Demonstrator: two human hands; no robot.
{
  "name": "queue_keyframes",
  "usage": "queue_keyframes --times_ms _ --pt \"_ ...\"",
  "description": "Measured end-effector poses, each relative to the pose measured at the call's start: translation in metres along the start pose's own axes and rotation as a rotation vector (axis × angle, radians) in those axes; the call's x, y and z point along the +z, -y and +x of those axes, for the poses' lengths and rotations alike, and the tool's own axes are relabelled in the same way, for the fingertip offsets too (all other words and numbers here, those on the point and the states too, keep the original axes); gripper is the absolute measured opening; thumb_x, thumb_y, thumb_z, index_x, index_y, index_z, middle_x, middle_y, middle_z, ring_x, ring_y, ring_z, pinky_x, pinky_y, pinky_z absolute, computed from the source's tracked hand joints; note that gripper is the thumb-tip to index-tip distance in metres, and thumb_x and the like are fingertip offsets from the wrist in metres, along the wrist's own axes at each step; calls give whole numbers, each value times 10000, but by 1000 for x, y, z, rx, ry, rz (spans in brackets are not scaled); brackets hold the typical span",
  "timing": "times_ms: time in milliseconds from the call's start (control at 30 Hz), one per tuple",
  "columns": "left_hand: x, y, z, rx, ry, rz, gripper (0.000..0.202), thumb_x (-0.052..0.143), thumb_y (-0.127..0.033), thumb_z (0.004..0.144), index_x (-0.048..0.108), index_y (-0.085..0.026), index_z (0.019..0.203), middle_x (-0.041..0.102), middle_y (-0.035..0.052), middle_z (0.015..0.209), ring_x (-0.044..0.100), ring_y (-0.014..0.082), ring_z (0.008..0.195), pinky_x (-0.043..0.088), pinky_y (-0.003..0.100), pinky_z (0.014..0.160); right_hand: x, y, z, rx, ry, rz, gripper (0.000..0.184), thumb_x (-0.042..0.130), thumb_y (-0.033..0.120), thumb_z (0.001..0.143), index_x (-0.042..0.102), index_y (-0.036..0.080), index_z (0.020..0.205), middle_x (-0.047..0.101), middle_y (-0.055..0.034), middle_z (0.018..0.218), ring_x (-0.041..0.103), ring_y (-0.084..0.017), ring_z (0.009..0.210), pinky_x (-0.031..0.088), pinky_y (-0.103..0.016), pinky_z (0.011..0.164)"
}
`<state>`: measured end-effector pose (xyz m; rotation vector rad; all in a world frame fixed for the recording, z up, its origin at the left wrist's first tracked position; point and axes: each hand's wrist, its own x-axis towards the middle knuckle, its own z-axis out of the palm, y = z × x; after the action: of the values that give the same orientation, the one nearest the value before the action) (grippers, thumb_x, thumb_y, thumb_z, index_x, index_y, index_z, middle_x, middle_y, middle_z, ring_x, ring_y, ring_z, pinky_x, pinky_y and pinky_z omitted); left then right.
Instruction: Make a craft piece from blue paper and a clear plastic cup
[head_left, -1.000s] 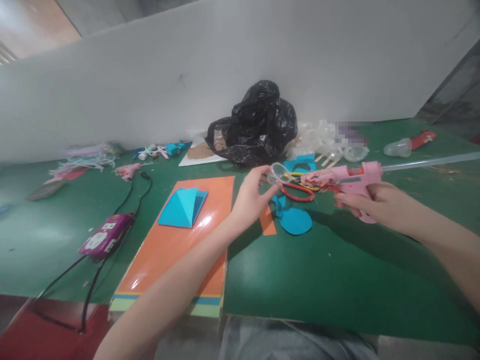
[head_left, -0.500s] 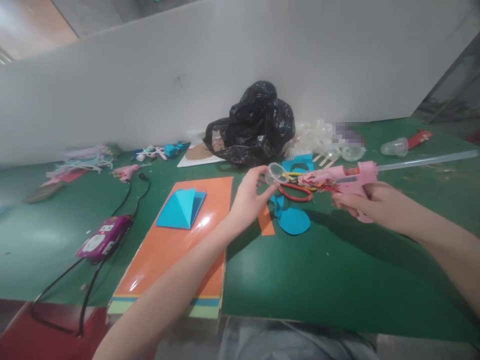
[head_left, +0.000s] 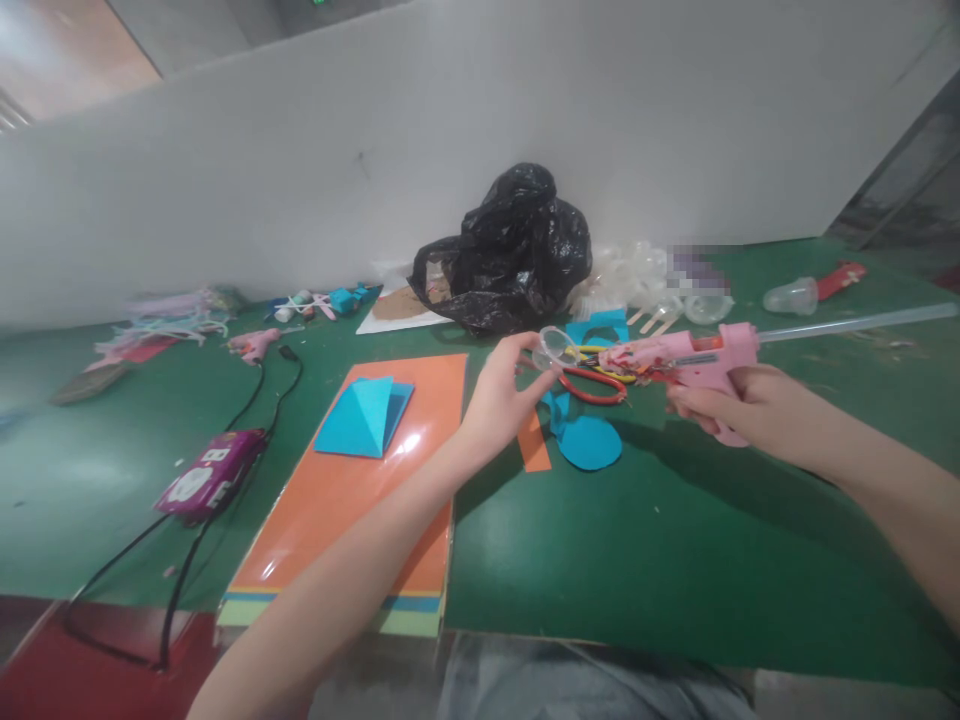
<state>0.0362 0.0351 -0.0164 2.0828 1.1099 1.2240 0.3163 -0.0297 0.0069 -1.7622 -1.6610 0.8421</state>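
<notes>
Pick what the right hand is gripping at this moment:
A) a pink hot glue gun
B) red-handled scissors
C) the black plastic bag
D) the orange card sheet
A: the right hand is wrapped around the handle of the pink hot glue gun, with a clear glue stick sticking out of the gun's rear.

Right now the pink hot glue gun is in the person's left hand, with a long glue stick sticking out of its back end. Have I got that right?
Not quite: the pink hot glue gun is in the right hand, which is wrapped around its grip, as the head view shows. The long glue stick does stick out of its back end, as you said.
</notes>
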Motion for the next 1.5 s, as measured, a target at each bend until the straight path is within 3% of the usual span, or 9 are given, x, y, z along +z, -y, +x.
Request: queue_keyframes --times_ms 367,667,833,1000,1167,1300,1500 --pt "-1 -4 -1 -27 5 -24 308 727 -303 953 586 -224 1216 707 81 1251 698 183 973 574 380 931 1 -8 3 -10 -11 23 474 661 698 732 538 273 561 581 11 516 540 -186 466 446 -333 489" --pt "-2 -8 -2 -12 18 -71 320 710 -337 957 576 -221 1224 713 88 1232 691 187 993 572 387 940 -6 -4 6 0 -220 30 516 650 724 732 532 257 546 618 -17 560 552 -180 527 435 -330 518" --pt "-2 -14 -7 112 120 -120 323 691 -345 955 579 -214 1228 694 94 1217 683 206 1052 571 388 955 -6 4 7 75 -289 37 508 617 750 687 541 263 563 654 -43 598 603 -214 581 468 -362 580" --pt "-2 -20 -11 205 310 -63 295 675 -356 961 613 -219 1215 693 96 1180 671 232 1072 569 382 929 -7 1 7 73 -295 55 489 636 729 709 549 262 593 663 -46 634 629 -225 630 470 -356 595" --pt "-4 -23 -11 171 463 37 287 661 -419 965 661 -197 1147 694 79 1046 659 238 997 545 385 886 -7 1 8 56 -289 31 501 622 724 717 519 265 545 688 -60 677 601 -209 628 459 -357 601" --pt "-7 -25 -9 119 513 60 333 644 -446 963 676 -158 1129 670 71 985 642 223 930 529 367 839 -8 2 9 47 -288 30 509 611 742 684 513 272 516 669 -53 637 584 -207 600 456 -367 596" --pt "-10 -24 -10 165 559 64 371 681 -374 948 665 -211 1280 656 84 1150 654 226 1017 539 376 924 -7 -6 10 52 -284 66 514 656 729 707 539 262 526 709 -64 684 616 -209 614 465 -364 596"
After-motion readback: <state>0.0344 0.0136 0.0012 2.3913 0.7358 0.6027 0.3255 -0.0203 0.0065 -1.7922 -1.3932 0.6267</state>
